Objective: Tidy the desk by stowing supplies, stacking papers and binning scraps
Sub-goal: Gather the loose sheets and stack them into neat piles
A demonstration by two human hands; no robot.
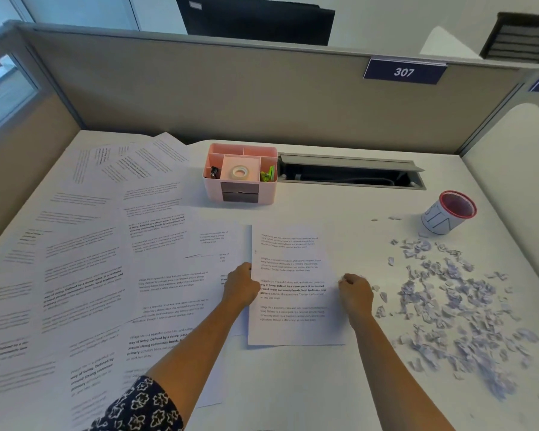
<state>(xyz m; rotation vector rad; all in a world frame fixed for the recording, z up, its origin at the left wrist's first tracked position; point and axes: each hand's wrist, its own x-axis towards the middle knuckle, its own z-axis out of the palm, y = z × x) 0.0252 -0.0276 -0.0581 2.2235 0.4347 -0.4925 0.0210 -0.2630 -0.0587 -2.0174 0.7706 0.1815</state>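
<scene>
Right now your left hand and right hand sit on opposite long edges of the printed sheet, which lies flat on the white desk. Your left hand has its fingers curled against the sheet's left edge; whether it pinches the paper or only presses against it cannot be told. Your right hand is closed into a loose fist at the sheet's right edge, and its hold on the paper is also unclear.

Left of the sheet, loose printed pages overlap in a wide spread that reaches the desk's left side. Right of the sheet, torn paper scraps are scattered in a dense patch, a few lying just beside your right hand. Beyond the scraps, further right of the sheet, stands a small red-rimmed bin, upright. Behind the sheet, near the partition, the pink organizer holds a roll of tape in its middle compartment, a green item in the right one and a dark item in the left.
</scene>
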